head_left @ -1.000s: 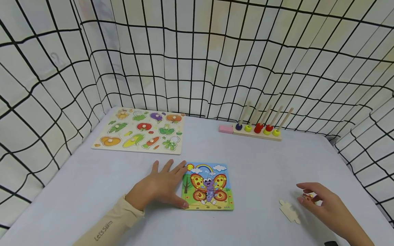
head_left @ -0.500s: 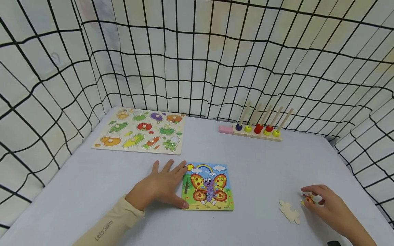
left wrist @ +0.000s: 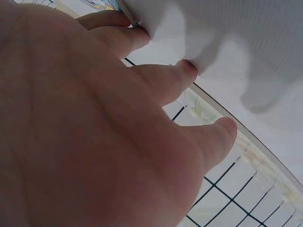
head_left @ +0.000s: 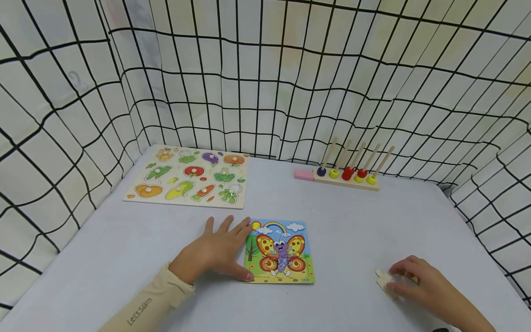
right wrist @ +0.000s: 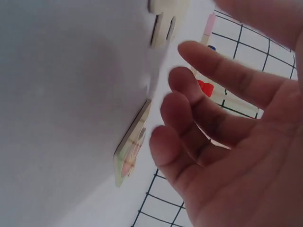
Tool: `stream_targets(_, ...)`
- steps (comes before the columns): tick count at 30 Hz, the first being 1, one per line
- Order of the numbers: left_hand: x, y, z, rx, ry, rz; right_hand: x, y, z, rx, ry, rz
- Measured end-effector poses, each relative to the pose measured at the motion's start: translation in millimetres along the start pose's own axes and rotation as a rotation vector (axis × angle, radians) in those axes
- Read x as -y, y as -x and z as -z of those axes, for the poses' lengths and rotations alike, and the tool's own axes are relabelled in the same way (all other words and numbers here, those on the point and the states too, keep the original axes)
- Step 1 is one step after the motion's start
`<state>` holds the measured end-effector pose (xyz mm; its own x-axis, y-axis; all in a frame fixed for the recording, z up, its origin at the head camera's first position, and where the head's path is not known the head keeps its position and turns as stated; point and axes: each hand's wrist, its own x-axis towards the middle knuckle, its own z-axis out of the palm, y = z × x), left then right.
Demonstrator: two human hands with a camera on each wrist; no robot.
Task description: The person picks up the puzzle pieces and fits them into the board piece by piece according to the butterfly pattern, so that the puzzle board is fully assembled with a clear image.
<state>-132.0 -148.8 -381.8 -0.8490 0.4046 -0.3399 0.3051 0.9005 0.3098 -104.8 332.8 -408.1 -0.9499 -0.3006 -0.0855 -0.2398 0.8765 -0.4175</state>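
My left hand (head_left: 215, 249) lies spread with straight fingers beside the butterfly puzzle (head_left: 280, 251); the thumb touches its lower left corner, the index fingertip its upper left corner. At the right, my right hand (head_left: 423, 283) hovers low with thumb and index finger apart around a pale jigsaw piece (head_left: 381, 277) that lies blank side up. In the right wrist view this piece (right wrist: 168, 12) lies just beyond the fingertips, and a coloured jigsaw piece (right wrist: 132, 146) rests on the table beside the loosely bent fingers. The hand mostly hides that coloured piece in the head view.
A wooden vegetable peg puzzle (head_left: 188, 177) lies at the back left. A bead abacus (head_left: 346, 179) with a pink block (head_left: 304, 174) at its left end stands at the back right. Black netting (head_left: 257, 92) encloses the white table (head_left: 340, 230).
My right hand has put down the coloured jigsaw piece and moved left over the pale one. The left hand and butterfly puzzle have kept their place.
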Motion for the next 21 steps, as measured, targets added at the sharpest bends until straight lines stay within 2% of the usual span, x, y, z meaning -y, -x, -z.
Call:
stream_targets(4,0.6,0.3,-0.7,-0.001,0.007,-0.004,6,-0.2,-3,0.049,-0.003,0.019)
stream_targets(10,1.4,0.8,-1.2,-0.005,0.016,-0.003,14,-7.8,-4,0.098,0.047,-0.055)
stream_targets(21,1.7,-0.2,-0.8,0.001,0.013,-0.002,21,-11.1,-3,0.082,0.076,-0.043)
